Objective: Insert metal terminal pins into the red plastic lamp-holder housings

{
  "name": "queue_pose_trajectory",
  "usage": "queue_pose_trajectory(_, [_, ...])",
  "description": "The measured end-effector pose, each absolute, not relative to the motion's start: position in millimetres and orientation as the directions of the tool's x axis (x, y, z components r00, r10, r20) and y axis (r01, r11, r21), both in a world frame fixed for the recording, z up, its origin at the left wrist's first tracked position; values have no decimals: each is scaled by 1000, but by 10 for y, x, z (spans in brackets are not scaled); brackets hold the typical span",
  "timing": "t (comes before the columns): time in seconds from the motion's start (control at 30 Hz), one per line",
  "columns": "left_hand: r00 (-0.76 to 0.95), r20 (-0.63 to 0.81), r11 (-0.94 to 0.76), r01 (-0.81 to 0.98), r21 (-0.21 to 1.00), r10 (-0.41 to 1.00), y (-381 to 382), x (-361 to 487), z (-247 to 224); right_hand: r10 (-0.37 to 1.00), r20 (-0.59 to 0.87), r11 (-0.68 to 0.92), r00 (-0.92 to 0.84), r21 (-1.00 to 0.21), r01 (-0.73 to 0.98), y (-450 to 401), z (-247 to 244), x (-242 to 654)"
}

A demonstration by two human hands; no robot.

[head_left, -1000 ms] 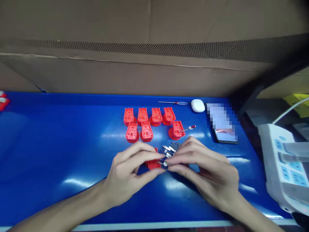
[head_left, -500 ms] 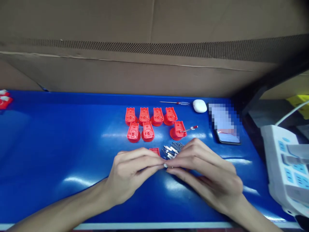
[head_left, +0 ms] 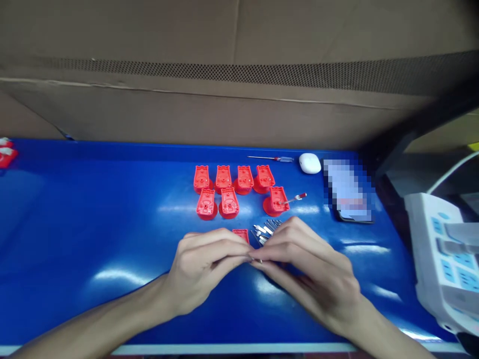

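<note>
My left hand [head_left: 209, 269] and my right hand [head_left: 314, 274] meet fingertip to fingertip above the front of the blue table. Both are pinched on a tiny part, mostly hidden by the fingers; only a small pale bit shows. Just behind my right fingers lies a pile of metal pins with white pieces [head_left: 264, 230]. A red part [head_left: 241, 234] sits partly hidden behind my left fingers. Farther back, several red housings [head_left: 223, 178] stand in two rows. One red housing [head_left: 276, 201], set apart at the right, has a thin metal rod with a red end [head_left: 297, 197] resting in it.
At the back lie a screwdriver [head_left: 275, 159] and a white rounded case [head_left: 310, 163]. A phone [head_left: 348, 192] with a blurred screen is to their right. A white device with blue buttons [head_left: 437, 259] stands at the right edge. Red and white pieces [head_left: 6, 153] are at the far left.
My right hand has shifted slightly left, closer against my left fingertips. The small whitish piece between the fingers is now more covered. The other objects have stayed in place.
</note>
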State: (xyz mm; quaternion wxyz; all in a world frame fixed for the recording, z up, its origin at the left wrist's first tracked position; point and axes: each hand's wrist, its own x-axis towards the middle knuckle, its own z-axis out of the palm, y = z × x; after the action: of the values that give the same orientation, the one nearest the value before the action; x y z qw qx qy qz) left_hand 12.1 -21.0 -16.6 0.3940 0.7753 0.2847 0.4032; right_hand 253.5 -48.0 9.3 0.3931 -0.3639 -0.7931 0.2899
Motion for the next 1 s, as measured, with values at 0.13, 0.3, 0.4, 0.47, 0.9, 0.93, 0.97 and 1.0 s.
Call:
queue_pose_trajectory(0.13, [512, 380, -499, 112, 859, 770, -199, 130, -163, 813, 417, 555, -405, -764, 328, -483, 65, 2528])
queue_pose_trajectory(0.3, [506, 405, -523, 113, 845, 762, -178, 144, -124, 820, 429, 552, -378, -766, 329, -490, 47, 2523])
queue_pose_trajectory(0.4, [502, 398, -516, 117, 849, 768, -172, 151, -115, 819, 439, 557, -369, -762, 331, -491, 42, 2520])
queue_pose_trajectory(0.47, [502, 391, -509, 119, 852, 772, -171, 152, -124, 821, 441, 557, -363, -759, 339, -488, 45, 2518])
queue_pose_trajectory(0.9, [510, 378, -501, 124, 856, 773, -175, 116, -164, 825, 445, 554, -350, -761, 338, -462, 80, 2517])
queue_pose_trajectory(0.93, [513, 374, -499, 126, 857, 772, -177, 116, -167, 824, 441, 553, -355, -762, 337, -465, 76, 2521])
queue_pose_trajectory(0.97, [515, 371, -497, 126, 859, 773, -180, 115, -170, 824, 439, 553, -359, -763, 335, -469, 69, 2526])
queue_pose_trajectory(1.0, [518, 366, -492, 126, 862, 774, -184, 113, -172, 822, 436, 553, -366, -764, 332, -473, 60, 2531])
